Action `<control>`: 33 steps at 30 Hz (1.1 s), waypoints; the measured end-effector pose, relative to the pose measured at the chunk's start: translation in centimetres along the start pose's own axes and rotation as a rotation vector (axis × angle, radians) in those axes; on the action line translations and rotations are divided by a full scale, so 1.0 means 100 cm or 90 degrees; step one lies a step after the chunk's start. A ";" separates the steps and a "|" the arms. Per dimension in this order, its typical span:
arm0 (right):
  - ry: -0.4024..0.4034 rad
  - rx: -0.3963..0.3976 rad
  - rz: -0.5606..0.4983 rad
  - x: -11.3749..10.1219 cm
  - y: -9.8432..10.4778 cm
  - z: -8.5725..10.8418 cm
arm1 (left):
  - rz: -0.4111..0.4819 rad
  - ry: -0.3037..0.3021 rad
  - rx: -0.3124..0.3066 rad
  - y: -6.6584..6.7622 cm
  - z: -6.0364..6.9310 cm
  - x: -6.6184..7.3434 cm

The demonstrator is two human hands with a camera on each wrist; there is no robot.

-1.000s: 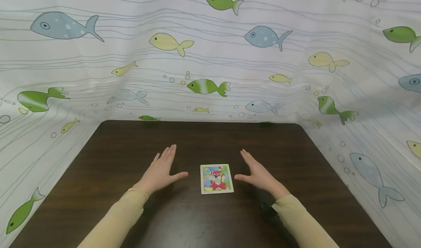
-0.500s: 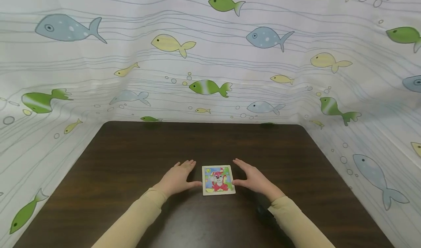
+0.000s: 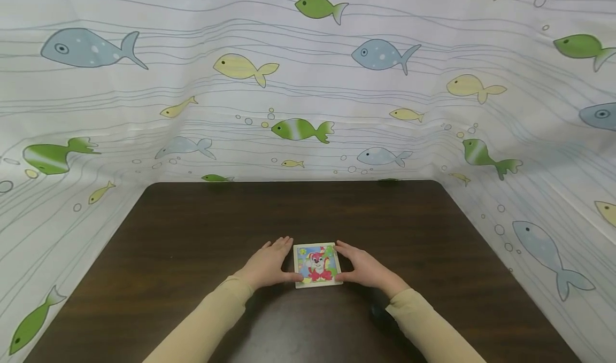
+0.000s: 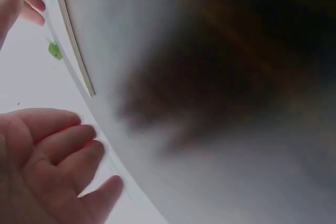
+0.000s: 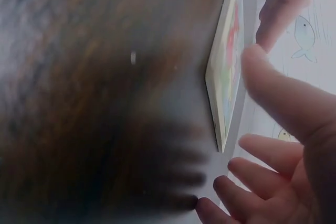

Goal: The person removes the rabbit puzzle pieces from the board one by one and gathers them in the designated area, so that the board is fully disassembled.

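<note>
Bench: dark, shiny, wood-like
Picture board: flat square, pale rim, red-and-white animal
Left hand, right hand: spread loosely, gripping nothing

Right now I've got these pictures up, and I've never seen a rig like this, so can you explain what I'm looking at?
There's no machine: you see a left hand and a right hand, both bare. The wide picture comes from a camera worn on the person's head, looking forward and down. The two sideways-looking close-ups come from a camera on each wrist. On the dark table lies a small square picture board with a pale border, showing a cartoon animal. The hands flank it with fingers spread; neither seems to grip it, and I can't tell whether they touch it. Behind is fish-patterned cloth.
</note>
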State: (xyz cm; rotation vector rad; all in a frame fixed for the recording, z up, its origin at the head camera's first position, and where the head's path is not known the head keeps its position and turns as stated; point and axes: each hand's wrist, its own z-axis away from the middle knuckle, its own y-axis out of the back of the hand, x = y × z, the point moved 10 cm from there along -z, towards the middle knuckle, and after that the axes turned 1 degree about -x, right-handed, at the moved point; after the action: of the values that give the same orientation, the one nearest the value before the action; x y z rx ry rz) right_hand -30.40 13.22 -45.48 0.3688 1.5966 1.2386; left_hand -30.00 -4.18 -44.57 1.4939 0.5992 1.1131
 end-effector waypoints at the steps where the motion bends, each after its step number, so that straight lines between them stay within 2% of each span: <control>1: -0.003 -0.004 0.003 0.000 -0.001 0.000 | -0.005 0.003 -0.005 -0.001 0.000 0.000; 6: -0.019 -0.006 0.023 0.001 -0.003 0.000 | -0.026 0.013 -0.021 -0.003 -0.003 -0.002; 13: -0.018 -0.007 0.045 -0.001 -0.003 0.001 | -0.030 0.011 -0.012 -0.003 -0.005 -0.003; 20: -0.015 -0.012 0.046 -0.001 -0.003 0.001 | -0.027 0.007 -0.033 -0.007 -0.006 -0.002; 33: -0.017 -0.020 0.029 -0.001 -0.006 0.001 | -0.047 -0.023 -0.046 -0.009 -0.008 -0.002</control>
State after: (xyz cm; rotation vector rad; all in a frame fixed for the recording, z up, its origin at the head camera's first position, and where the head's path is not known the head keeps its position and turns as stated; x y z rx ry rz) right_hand -30.08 12.87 -45.95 0.4024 1.5520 1.2868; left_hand -30.55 -3.72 -45.56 1.4161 0.5778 1.0384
